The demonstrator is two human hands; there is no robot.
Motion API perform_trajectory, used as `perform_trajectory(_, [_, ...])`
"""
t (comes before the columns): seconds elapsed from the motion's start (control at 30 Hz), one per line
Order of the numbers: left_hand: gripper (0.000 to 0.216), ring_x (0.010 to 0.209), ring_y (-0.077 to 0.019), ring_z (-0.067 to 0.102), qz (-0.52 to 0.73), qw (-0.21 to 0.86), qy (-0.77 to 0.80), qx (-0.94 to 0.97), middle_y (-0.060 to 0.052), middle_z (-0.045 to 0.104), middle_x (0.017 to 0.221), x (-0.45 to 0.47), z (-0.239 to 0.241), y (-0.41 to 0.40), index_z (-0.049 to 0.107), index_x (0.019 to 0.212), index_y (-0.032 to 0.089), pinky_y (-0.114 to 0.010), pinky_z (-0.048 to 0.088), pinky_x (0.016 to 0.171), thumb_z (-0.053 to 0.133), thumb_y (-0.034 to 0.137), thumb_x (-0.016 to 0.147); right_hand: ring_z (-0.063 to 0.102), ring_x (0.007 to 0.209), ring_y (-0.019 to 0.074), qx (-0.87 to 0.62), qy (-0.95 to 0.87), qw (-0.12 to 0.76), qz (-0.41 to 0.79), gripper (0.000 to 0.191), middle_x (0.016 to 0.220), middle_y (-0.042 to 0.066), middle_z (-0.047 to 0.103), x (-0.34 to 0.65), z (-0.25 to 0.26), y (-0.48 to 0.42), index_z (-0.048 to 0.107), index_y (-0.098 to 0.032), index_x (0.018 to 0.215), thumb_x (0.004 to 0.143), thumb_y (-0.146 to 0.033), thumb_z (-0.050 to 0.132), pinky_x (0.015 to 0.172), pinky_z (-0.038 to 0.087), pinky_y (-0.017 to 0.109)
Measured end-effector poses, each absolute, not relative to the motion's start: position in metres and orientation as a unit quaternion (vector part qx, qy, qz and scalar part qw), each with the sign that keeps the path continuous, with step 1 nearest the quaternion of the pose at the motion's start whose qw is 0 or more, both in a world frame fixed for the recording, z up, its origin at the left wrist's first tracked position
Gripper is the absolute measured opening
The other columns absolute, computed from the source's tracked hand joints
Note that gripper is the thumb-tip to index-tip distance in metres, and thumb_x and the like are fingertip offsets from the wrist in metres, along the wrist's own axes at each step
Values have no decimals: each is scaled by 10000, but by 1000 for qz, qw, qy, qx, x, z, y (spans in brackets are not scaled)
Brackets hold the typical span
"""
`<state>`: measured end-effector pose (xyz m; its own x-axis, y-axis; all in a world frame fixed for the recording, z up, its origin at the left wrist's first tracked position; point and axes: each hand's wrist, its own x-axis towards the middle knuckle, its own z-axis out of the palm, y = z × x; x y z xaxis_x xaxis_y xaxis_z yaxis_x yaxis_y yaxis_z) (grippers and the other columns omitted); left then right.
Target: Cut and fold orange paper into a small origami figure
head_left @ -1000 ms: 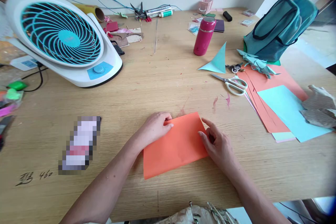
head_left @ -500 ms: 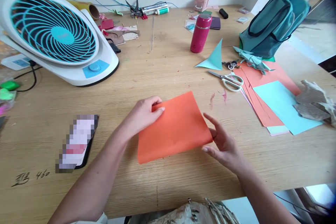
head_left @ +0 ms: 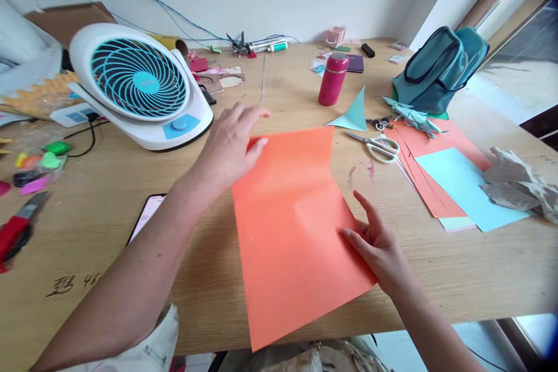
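Nearest me, the lower end of the orange sheet (head_left: pixel 296 256) reaches down toward the front edge of the table (head_left: pixel 204 296). Half a second ago it was doubled over and much shorter; now it lies opened out between my hands, a soft bend running across its upper part. My right hand (head_left: pixel 378 250) holds the sheet's right edge, thumb on top and fingers beneath, with the index finger stretched out past the paper. My left hand (head_left: pixel 233 142) was pinching the upper left of the paper; now it is at the far left corner, thumb and fingers spread apart. I can't quite tell from this angle whether that thumb touches the corner.

My left forearm now covers most of the phone (head_left: pixel 149 212), which showed whole before. To the right, the light blue sheet (head_left: pixel 468 186) lies over other papers, beside the crumpled grey paper (head_left: pixel 508 177). Beyond my right hand are the scissors (head_left: pixel 370 140), slightly open, with the teal paper triangle (head_left: pixel 356 113) just past them. Farther off stand the fan (head_left: pixel 146 82) on the left, the pink flask (head_left: pixel 333 82) and the teal bag (head_left: pixel 436 78).
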<state>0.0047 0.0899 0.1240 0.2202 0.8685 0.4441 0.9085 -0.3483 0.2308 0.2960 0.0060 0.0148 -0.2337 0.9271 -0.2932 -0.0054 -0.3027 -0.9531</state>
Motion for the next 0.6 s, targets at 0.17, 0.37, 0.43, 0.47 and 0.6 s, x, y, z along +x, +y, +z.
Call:
perform_trajectory(0.17, [594, 1412, -251, 421, -136, -51, -476, -867, -83, 537, 1449, -9, 49, 17, 525, 1350, 231, -466, 383, 1157, 380, -33, 839, 728, 888, 239, -548, -358, 315, 687, 487, 1102, 88, 753, 322, -7, 0, 688, -256, 1209, 814, -535, 741, 712, 600, 327])
perform_trajectory(0.37, [814, 1517, -270, 257, -89, -116, -507, -850, -91, 326, 1623, -2, 11, -56, 192, 1574, 279, -493, 387, 1171, 431, -3, 848, 694, 1095, 293, -530, -233, 337, 742, 478, 1283, 87, 697, 323, 11, -14, 691, -281, 1274, 835, -468, 721, 792, 608, 353])
perform_trajectory(0.43, [781, 1509, -291, 275, -126, -87, -515, -843, -133, 341, 1611, 4, 5, -55, 181, 1578, 246, -501, 405, 1154, 471, 37, 884, 635, 1205, 310, -532, -233, 354, 733, 480, 1380, 69, 635, 320, 19, -19, 693, -283, 1281, 842, -478, 700, 832, 608, 359])
perform_trajectory(0.47, [760, 1500, -296, 296, -149, -68, -517, -840, -142, 369, 1594, 6, 3, -52, 201, 1572, 241, -503, 410, 1147, 484, 45, 895, 610, 1241, 319, -535, -240, 361, 725, 484, 1409, 61, 612, 319, 23, -23, 691, -285, 1286, 849, -492, 683, 846, 609, 369])
perform_trajectory(0.6, [573, 1427, -275, 430, -260, -33, -485, -834, -121, 557, 1454, 8, -1, -40, 419, 1468, 242, -470, 441, 1119, 486, 48, 933, 555, 1313, 327, -534, -281, 329, 726, 484, 1471, 59, 555, 329, 33, -39, 666, -295, 1319, 911, -542, 584, 923, 589, 408])
